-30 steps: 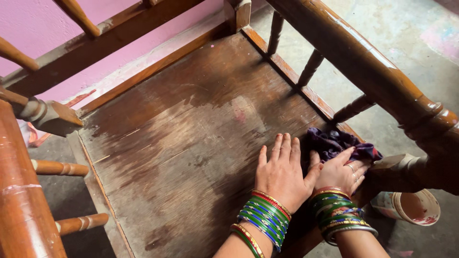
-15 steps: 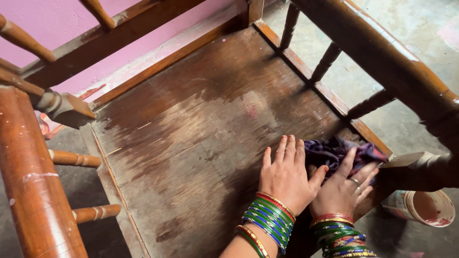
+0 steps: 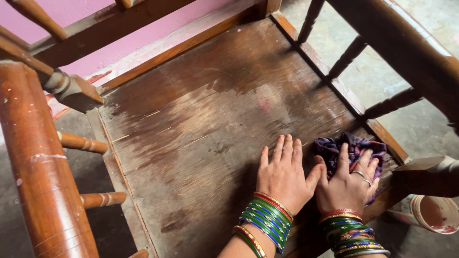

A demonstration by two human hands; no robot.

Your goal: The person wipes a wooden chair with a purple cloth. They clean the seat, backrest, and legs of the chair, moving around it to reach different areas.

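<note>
My left hand (image 3: 283,174) lies flat, fingers together, on the worn brown wooden seat (image 3: 201,129) of a chair, near its front edge. Right beside it, my right hand (image 3: 347,184) presses down on a crumpled dark purple cloth (image 3: 356,147) at the seat's front right corner. The fingers are spread over the cloth, and its far part sticks out beyond them. Both wrists carry several green, red and blue bangles. The seat's surface looks darker and damp around and behind the hands.
Turned wooden armrests and spindles flank the seat: a thick one at left (image 3: 38,162), another at upper right (image 3: 406,43). The chair back rail (image 3: 110,26) stands against a pink wall. A small stained cup (image 3: 437,215) lies on the concrete floor at lower right.
My right hand has drawn the cloth a little toward the seat's front edge and now covers more of it. The left hand stays flat in place. The view has shifted slightly.
</note>
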